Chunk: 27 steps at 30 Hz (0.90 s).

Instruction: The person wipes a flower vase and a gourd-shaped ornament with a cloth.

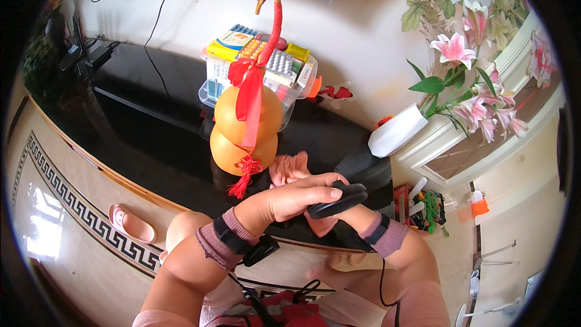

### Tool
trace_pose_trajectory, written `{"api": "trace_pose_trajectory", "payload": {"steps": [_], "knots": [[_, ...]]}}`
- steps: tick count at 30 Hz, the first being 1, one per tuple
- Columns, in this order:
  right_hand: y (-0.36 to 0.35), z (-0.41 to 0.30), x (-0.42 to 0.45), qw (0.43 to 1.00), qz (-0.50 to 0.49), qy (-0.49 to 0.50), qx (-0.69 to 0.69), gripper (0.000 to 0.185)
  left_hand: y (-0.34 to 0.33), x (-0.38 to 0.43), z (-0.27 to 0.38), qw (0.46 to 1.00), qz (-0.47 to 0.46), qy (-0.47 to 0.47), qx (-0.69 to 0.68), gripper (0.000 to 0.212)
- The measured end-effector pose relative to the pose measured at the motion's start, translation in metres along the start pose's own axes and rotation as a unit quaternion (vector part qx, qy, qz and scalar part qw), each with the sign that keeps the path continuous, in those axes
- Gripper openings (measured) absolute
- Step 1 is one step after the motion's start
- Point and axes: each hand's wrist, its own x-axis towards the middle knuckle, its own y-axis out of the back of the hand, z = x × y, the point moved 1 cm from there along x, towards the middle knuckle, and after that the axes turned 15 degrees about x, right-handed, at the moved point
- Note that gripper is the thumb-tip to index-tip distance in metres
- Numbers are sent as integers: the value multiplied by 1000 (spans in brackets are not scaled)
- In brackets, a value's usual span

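My left hand [297, 197] grips a black round, disc-like object [338, 202] by its edge, thumb on top. It is held over the glossy black top of a low cabinet [172, 150]. My right hand [348, 214] reaches in from the right beneath it and is mostly hidden. A crumpled pink cloth [323, 225] shows below and beyond the hands and appears bunched in my right hand. Just past the hands stands a large yellow gourd [245, 118] with a red ribbon [247, 95], a red tassel [247, 177] and a curved, red-wrapped stem.
Behind the gourd, a clear plastic box [213, 70] holds medicine packs. A white vase [397, 134] with pink lilies leans at right. Black cables [156, 22] run at back left. On the floor are a pink slipper [131, 223] and a toolbox [420, 206].
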Motion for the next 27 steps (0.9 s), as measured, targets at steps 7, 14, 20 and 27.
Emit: {"api": "trace_pose_trajectory", "payload": {"steps": [7,14,20,27], "knots": [[64,-94,8,944,138,194,228,42,-2,-6,4,999,-14,-6,-32,57],[194,41,2,851,392,-144,-318,70,-3,-1,10,999,-26,-6,-27,56],[223,124,33,811,369,-185,-415,66,0,-7,21,999,-38,-21,-17,60],[209,144,109,707,326,58,-625,47,0,-10,26,998,-59,-19,-17,65]]}}
